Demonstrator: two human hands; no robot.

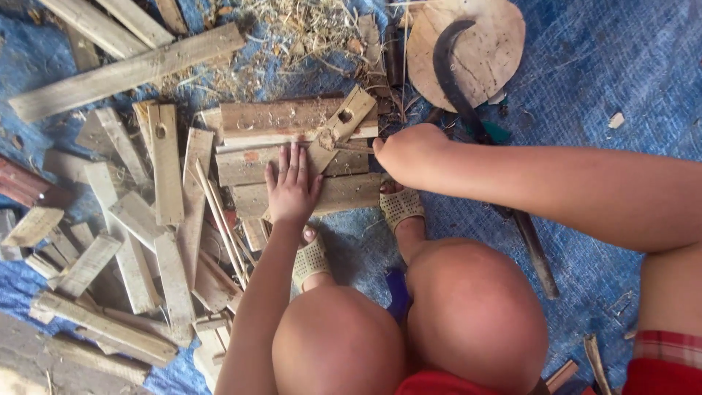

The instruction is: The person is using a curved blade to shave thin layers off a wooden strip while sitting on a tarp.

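While the left hand [292, 189] lies spread on stacked planks [292, 150], the right hand's [409, 150] grip pinches a thin stick [351, 147] — just beside.

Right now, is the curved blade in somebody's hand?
No. The curved blade lies on the round wood block, apart from both hands, which are at the planks.

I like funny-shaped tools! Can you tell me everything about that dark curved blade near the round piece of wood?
The curved blade is a dark, sickle-like tool, metal by its look. Its hooked tip lies flat across the round wooden block. From there it runs down over the blue tarp, passes under the person's right forearm, and ends in a long, dull brown handle, seemingly wood. No hand holds it; whether the arm touches it is unclear.
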